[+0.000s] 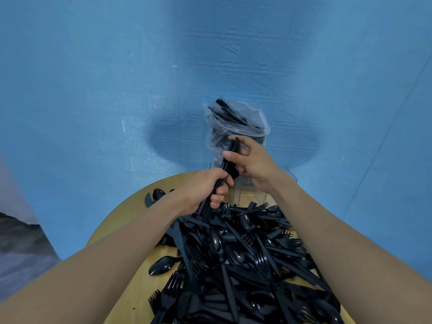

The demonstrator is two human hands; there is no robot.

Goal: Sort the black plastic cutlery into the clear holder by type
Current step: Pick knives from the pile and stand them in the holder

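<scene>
The left hand (pixel 205 190) is curled round the lower end of a small bundle of black cutlery (pixel 230 160), fingers wrapped under it and thumb over the top. The right hand (pixel 253 163) pinches the upper end of the same bundle, thumb on the near side and fingertips over the far tip, so both hands grasp it together above the far edge of the table (pixel 131 202). The pieces in the bundle lie flat against each other and point up and away from the person (their type cannot be told, since the ends are hidden by the fingers).

Just behind the hands stands the clear holder (pixel 289 175), its walls hard to trace; the bundle is held in front of it, and whether it touches it cannot be told. Behind that rises a clear plastic bag (pixel 238 120) with more black pieces inside, leaning at an angle.

Below the hands, a big loose pile of cutlery (pixel 245 258) covers most of the round wooden table: forks, spoons and knives lie crossed over one another in no order. A single spoon (pixel 161 265) lies apart on the left of the pile, and a few more pieces (pixel 155 195) sit by the left wrist near the table's edge. A wrinkled blue sheet (pixel 117 90) fills the background
</scene>
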